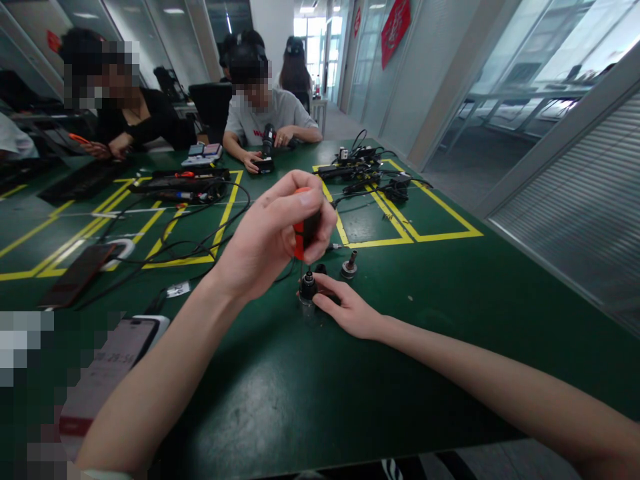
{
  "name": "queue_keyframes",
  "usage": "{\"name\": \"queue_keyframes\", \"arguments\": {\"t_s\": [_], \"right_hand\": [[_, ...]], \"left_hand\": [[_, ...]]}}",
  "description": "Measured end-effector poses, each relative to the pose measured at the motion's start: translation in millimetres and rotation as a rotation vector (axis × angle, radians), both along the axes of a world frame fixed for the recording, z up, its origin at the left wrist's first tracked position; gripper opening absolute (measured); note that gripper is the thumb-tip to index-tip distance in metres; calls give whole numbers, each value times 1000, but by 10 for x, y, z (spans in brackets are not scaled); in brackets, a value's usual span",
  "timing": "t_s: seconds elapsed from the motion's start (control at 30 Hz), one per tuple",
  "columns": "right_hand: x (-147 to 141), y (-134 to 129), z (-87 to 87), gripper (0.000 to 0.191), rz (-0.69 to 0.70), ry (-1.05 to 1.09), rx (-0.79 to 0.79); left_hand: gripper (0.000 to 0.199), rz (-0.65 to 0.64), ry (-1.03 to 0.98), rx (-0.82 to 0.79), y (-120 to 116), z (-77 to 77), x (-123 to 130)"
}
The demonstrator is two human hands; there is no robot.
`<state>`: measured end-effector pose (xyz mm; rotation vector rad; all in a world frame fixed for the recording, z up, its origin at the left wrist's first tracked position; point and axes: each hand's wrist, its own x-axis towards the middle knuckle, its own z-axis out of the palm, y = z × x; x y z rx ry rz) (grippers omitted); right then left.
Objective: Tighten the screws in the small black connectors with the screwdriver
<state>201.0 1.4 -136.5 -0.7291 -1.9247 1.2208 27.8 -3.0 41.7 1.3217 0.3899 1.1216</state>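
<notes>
My left hand (285,230) is closed around the red and black handle of a screwdriver (300,241). It stands upright, its thin shaft pointing down at a small black cylindrical part (309,288) on the table. With thumb and fingers, my right hand (350,308) grips that part from the right. Whether the screwdriver's tip sits inside the part's top, I cannot tell. Just behind my right hand stands a metal piece with a round base and a short stem (349,265). Another small dark piece (321,269) is partly hidden by my fingers.
The green table (425,380) bears yellow tape rectangles. Black cables and adapters (367,170) lie at the back right, a tool tray (185,183) at the back left. Phones (117,353) lie near my left arm. Across the table, a person (270,120) handles a black power tool (267,150).
</notes>
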Motion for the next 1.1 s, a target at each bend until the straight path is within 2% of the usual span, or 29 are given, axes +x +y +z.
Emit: {"name": "queue_keyframes", "arguments": {"t_s": [0.13, 0.3, 0.73, 0.93, 1.1], "right_hand": [[6, 0, 14, 50, 1, -4, 13], [12, -3, 21, 51, -7, -12, 3], [12, -8, 51, 48, 0, -21, 20], [8, -10, 34, 48, -18, -16, 12], [7, -1, 18, 50, -1, -15, 7]], "left_hand": [[28, -21, -9, 5, -3, 19, -12], [39, -19, -12, -17, 4, 33, -14], [29, 14, 1, -12, 3, 15, -14], [45, 10, 10, -2, 21, 28, -16], [34, -13, 9, 12, 14, 13, -15]]}}
